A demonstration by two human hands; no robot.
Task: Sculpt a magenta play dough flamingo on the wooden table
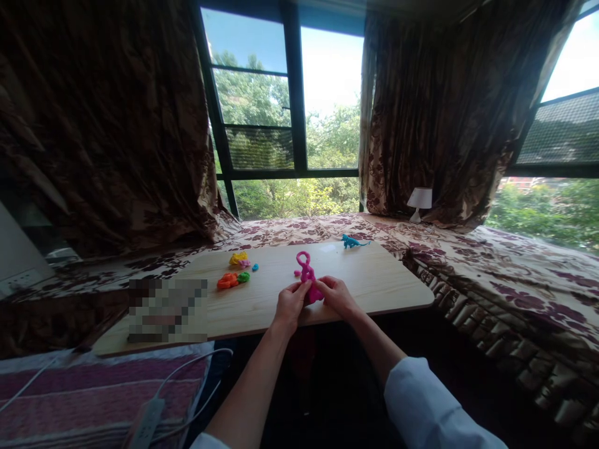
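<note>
Between my two hands, near the table's front edge, stands a magenta modelling clay figure [307, 274] with a looped top. My left hand [292, 302] pinches its lower left side, and my right hand [336, 295] grips the lower right side. Part of its base is hidden by my fingers. Just left of the figure lies a small pink clay piece [297, 273]. Farther left on the table are lumps of orange clay [227, 280], green clay [243, 277], yellow clay [238, 258] and pale pink clay [244, 264], beside a small blue clay bit [255, 267].
The light wooden table [374, 284] bears a blue clay animal figure [353, 241] at its back edge. A pixelated patch [168, 310] covers something on the left. A power strip [146, 423] with white cables lies at lower left. A white lamp [420, 198] stands on the flowered ledge.
</note>
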